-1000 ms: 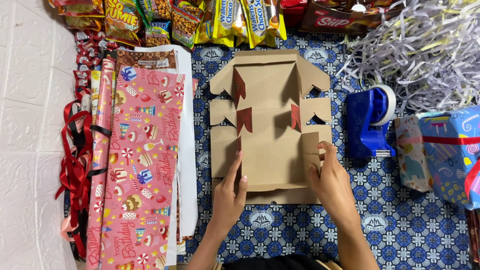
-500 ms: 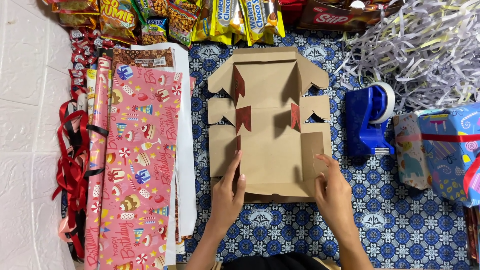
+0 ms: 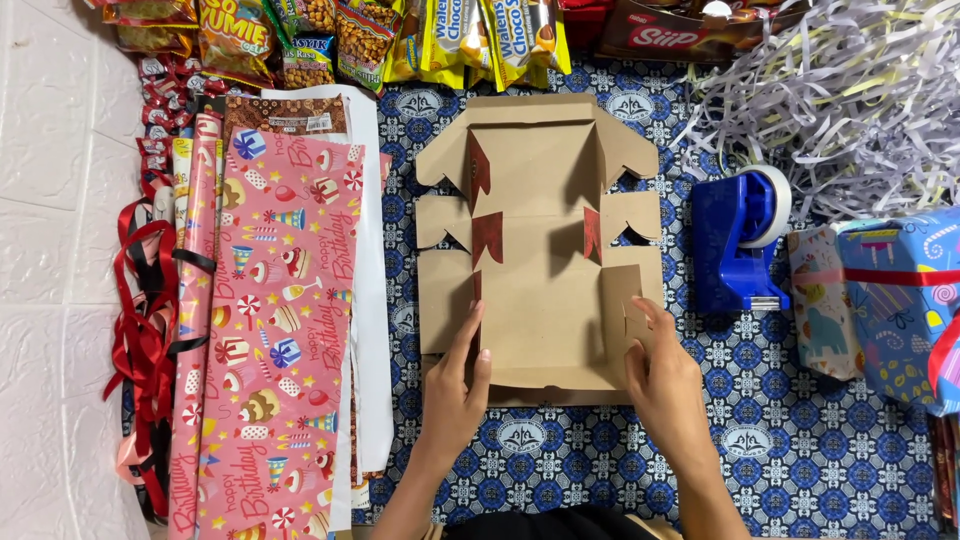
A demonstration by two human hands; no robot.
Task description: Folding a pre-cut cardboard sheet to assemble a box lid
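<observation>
A flat brown cardboard box blank (image 3: 540, 240) with cut flaps lies unfolded on the blue patterned cloth (image 3: 800, 450). My left hand (image 3: 455, 390) rests on its near left part, fingers pointing along a fold line. My right hand (image 3: 665, 375) presses the near right side flap, fingers bent over its edge. Both hands touch the cardboard near its front edge.
Pink gift wrap rolls (image 3: 265, 320) and red ribbon (image 3: 145, 340) lie at left. A blue tape dispenser (image 3: 738, 240) stands right of the box, wrapped gifts (image 3: 890, 300) further right. Shredded paper (image 3: 830, 90) fills the back right, snack packets (image 3: 400, 40) line the back.
My right hand has slid down and inward along the right flap. The left hand has shifted only slightly on the fold.
</observation>
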